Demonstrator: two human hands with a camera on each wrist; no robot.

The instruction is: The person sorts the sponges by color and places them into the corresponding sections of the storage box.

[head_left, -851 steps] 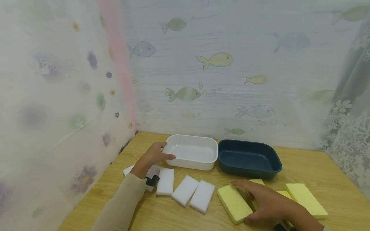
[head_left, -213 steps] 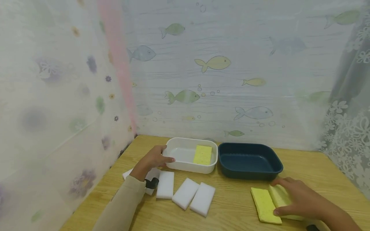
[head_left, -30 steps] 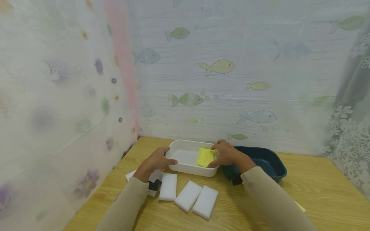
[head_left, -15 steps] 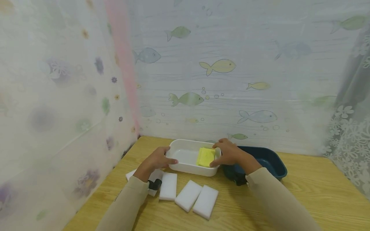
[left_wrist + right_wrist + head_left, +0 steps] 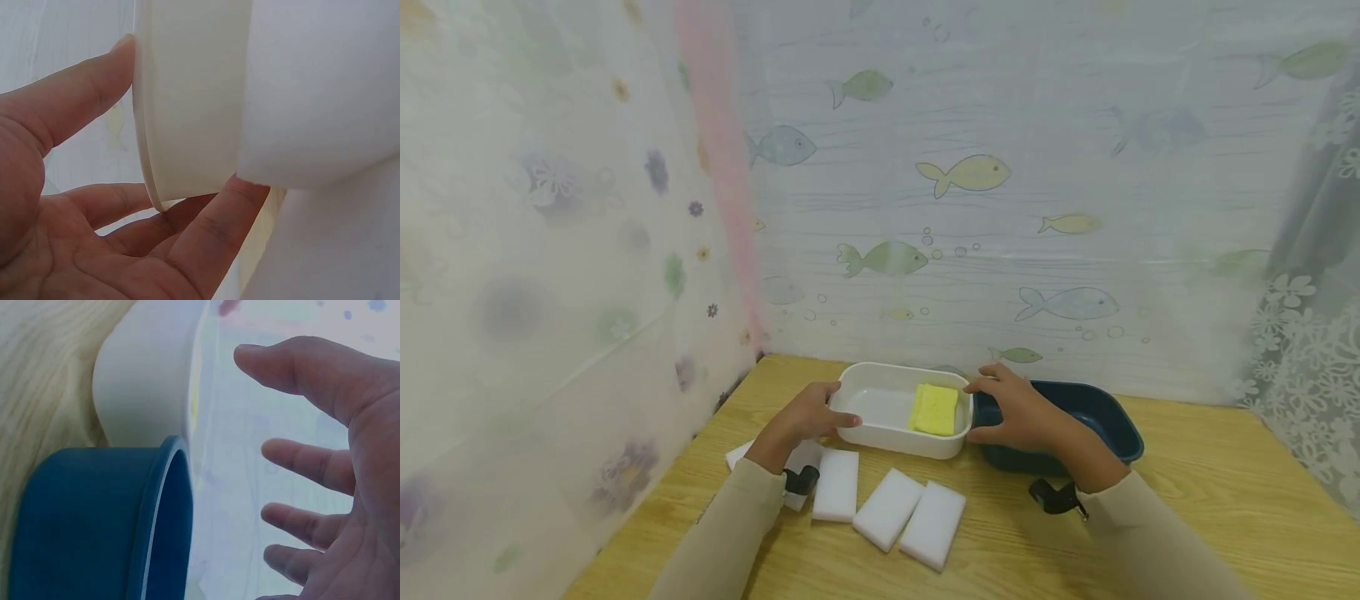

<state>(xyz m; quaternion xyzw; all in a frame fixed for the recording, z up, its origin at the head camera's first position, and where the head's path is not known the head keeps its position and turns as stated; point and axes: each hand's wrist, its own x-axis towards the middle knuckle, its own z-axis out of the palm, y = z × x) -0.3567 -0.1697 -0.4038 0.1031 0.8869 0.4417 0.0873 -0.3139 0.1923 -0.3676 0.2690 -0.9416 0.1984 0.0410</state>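
Observation:
A white rectangular tub (image 5: 880, 437) stands at the back of the table, and my left hand (image 5: 808, 412) holds its left end, thumb and fingers spread around the wall. Inside the tub's right side lies a stack of yellow sponges (image 5: 936, 409); how many layers it has is hard to tell. My right hand (image 5: 1026, 412) is over the join between this tub and a dark blue tub (image 5: 1093, 404). Its fingers are spread and hold nothing, as the right wrist view also shows. The hand and wrist hide part of the blue tub.
Several white sponges lie on the wooden table (image 5: 1000, 550) in front of the white tub, one of them a white sponge (image 5: 932, 525) nearest the middle. Patterned sheets (image 5: 880, 183) hang behind and at the left.
Yellow sponges once on the table at right now lie stacked in the white tub. In the last second, my right hand let go of the stack and drew back rightward. Left hand stayed.

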